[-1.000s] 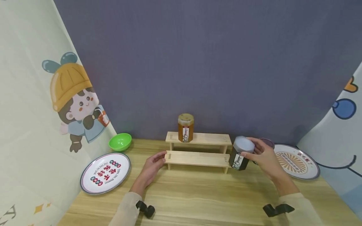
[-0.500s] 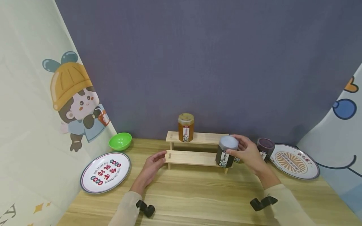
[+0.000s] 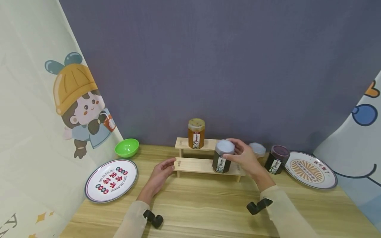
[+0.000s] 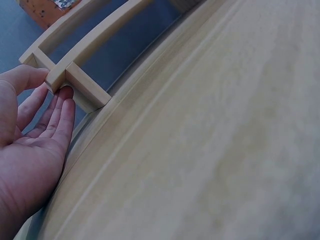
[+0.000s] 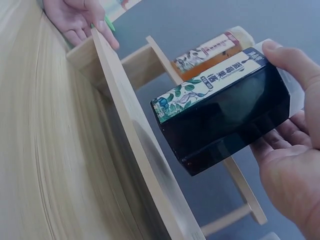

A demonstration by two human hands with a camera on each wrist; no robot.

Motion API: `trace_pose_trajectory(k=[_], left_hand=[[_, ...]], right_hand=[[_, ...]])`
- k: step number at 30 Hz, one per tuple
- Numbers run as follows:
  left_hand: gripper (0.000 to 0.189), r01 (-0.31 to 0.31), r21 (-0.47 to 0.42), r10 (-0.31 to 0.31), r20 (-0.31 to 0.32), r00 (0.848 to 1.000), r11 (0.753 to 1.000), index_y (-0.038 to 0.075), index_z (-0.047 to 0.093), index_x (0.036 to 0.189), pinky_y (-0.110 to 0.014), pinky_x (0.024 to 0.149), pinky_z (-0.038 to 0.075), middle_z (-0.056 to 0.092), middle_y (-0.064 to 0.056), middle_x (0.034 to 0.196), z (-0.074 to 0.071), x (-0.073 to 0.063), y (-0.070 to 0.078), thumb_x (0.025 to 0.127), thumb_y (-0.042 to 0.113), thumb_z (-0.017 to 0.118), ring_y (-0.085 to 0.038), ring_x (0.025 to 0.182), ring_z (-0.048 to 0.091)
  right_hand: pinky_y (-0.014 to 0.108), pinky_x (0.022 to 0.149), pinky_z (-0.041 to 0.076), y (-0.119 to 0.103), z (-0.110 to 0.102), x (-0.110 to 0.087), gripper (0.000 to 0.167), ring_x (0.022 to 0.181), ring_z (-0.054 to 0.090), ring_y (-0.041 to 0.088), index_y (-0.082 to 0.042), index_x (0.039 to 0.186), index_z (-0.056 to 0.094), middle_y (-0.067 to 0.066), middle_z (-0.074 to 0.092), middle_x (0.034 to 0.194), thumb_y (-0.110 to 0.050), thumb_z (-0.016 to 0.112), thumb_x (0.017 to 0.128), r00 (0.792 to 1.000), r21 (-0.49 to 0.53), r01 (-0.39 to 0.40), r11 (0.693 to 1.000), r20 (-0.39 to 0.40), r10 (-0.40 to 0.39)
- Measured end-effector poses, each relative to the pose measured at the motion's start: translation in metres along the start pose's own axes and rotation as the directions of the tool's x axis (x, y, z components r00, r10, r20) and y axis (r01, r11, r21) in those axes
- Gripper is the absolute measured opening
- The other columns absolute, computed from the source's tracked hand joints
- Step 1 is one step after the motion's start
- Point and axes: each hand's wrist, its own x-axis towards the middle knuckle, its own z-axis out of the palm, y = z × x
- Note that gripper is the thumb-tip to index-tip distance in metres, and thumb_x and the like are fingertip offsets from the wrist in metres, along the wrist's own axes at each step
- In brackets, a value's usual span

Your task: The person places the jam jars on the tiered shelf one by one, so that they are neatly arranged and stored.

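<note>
The right hand (image 3: 245,159) holds the dark jar (image 3: 221,162) near its lid (image 3: 225,146), just over the low shelf (image 3: 193,165). The left hand (image 3: 160,176) pinches the shelf's left end. The jar is likely hard, smooth and heavy; its flat sides seem best to hold.

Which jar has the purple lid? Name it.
The dark jar beside the right plate; the held jar and half-hidden jar have whitish lids, the amber jar yellowish.

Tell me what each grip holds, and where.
Right grip: the white-lidded dark jar, by its top. Left grip: the stand's lower board, by its left end.
</note>
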Motion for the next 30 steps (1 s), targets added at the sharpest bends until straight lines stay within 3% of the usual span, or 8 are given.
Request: trace_pose_trajectory(k=[2,8,13,22,30], left_hand=[[0.046,0.001,-0.008,-0.001,-0.001,1.0,1.0,0.005,0.055,0.147,-0.022,0.103,0.052,0.05,-0.013,0.155,0.0,-0.001,0.001,0.102,0.006,0.061,-0.018,0.135,0.05],[0.046,0.004,-0.01,-0.004,-0.004,1.0,1.0,0.005,0.054,0.148,-0.022,0.103,0.053,0.049,-0.014,0.155,-0.001,-0.003,0.002,0.102,0.006,0.06,-0.02,0.135,0.05],[0.047,0.007,-0.002,-0.007,-0.003,1.0,1.0,0.006,0.054,0.147,-0.02,0.101,0.053,0.05,-0.014,0.153,-0.001,-0.002,0.002,0.101,0.007,0.062,-0.017,0.13,0.052],[0.046,-0.001,0.003,0.001,-0.004,1.0,1.0,0.005,0.055,0.147,-0.02,0.1,0.053,0.051,-0.014,0.153,0.0,-0.001,0.001,0.101,0.007,0.062,-0.017,0.131,0.052],[0.046,-0.002,-0.012,0.002,0.005,1.0,1.0,0.004,0.054,0.147,-0.021,0.103,0.053,0.048,-0.015,0.157,0.001,0.0,0.0,0.102,0.006,0.061,-0.022,0.138,0.048]], right_hand=[[0.015,0.094,0.054,-0.001,0.007,0.004,0.073,0.126,0.057,0.015,-0.005,0.148,0.05,0.022,0.053,0.149,-0.008,0.085,0.084,1.0,0.008,0.0,1.0,0.008,0.0],[0.017,0.096,0.054,0.001,0.028,0.014,0.071,0.128,0.057,0.023,-0.003,0.147,0.05,0.023,0.054,0.146,-0.004,0.083,0.084,0.999,0.046,0.015,0.999,0.047,-0.017],[0.022,0.105,0.051,0.002,0.042,0.019,0.072,0.14,0.051,0.035,-0.006,0.147,0.05,0.021,0.052,0.151,-0.007,0.084,0.084,0.998,0.052,0.008,0.999,0.068,-0.011],[0.045,0.119,0.044,-0.001,0.064,0.027,0.073,0.144,0.048,0.034,-0.009,0.148,0.051,0.018,0.053,0.15,-0.008,0.085,0.083,0.994,0.089,-0.001,0.996,0.11,-0.009],[0.048,0.123,0.04,-0.004,0.078,0.032,0.073,0.146,0.047,0.033,-0.012,0.147,0.052,0.016,0.052,0.152,-0.012,0.087,0.083,0.993,0.089,-0.008,0.996,0.12,-0.003]])
